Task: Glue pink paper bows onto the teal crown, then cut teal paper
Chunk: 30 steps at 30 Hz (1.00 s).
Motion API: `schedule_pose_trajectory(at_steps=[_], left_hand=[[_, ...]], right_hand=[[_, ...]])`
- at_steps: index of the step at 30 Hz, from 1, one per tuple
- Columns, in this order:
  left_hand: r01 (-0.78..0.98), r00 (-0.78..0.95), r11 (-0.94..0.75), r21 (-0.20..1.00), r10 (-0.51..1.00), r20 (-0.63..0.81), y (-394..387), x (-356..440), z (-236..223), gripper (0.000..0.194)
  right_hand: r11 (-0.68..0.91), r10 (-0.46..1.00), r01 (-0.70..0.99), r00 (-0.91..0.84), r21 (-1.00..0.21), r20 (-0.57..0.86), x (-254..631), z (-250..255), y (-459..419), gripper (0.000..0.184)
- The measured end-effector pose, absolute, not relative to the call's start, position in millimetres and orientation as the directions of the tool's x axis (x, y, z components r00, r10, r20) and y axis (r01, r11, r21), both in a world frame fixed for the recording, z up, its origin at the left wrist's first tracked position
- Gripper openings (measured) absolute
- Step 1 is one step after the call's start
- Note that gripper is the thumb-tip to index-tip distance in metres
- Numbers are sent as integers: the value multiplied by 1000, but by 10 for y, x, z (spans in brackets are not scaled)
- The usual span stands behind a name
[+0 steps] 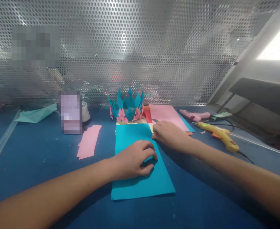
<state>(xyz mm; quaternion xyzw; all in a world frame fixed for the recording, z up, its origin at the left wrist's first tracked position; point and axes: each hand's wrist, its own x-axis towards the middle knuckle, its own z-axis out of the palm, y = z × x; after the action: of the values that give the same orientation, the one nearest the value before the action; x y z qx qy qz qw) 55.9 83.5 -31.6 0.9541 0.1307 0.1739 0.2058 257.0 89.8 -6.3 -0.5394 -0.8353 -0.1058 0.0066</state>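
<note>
While the left hand [135,159], fingers loosely curled, rests on the blue paper [154,181], even pressure should hold it flat, though whether the right hand [167,133], far right, grips anything is unclear.

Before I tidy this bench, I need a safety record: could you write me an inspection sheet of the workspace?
Surface: blue tabletop, small pale specks scattered.
Work items: blue paper sheet, lying flat; blue paper crown with pink bows beyond it.
Clutter: pink paper strips at left; pink hot glue gun and yellow hot glue gun at right.
Hands: left hand over the blue sheet; right hand by its right edge, grip unclear.
Cables: black cord trailing from the yellow gun.
Surroundings: perforated metal panel behind.
</note>
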Motion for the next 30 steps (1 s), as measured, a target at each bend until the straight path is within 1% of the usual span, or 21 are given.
schedule_pose_trajectory(at_steps=[5, 12, 15, 19, 23, 27, 30], left_hand=[[179, 910, -882, 435, 317, 268, 841, 512, -318, 21], [180, 908, -887, 425, 316, 275, 859, 452, -324, 23], [175, 908, -888, 426, 313, 277, 864, 441, -325, 23], [184, 908, -883, 432, 321, 270, 862, 447, -324, 21], [204, 906, -874, 440, 339, 254, 841, 466, -319, 21], [302, 869, -837, 456, 438, 229, 798, 485, -315, 22], [330, 854, -818, 470, 471, 220, 775, 511, -308, 24]], right_hand=[[348, 925, 917, -369, 197, 84, 2493, -30, 1109, 16], [335, 940, 919, -341, 209, -8, 2492, 5, 1410, 26], [307, 951, 929, -309, 207, -25, 2475, 43, 1468, 26], [299, 953, 935, -302, 192, -13, 2480, 54, 1463, 25], [326, 942, 930, -335, 170, 28, 2513, 22, 1342, 25], [368, 923, 918, -380, 146, 65, 2538, -15, 1075, 18], [396, 913, 909, -405, 129, 53, 2561, -33, 813, 16]])
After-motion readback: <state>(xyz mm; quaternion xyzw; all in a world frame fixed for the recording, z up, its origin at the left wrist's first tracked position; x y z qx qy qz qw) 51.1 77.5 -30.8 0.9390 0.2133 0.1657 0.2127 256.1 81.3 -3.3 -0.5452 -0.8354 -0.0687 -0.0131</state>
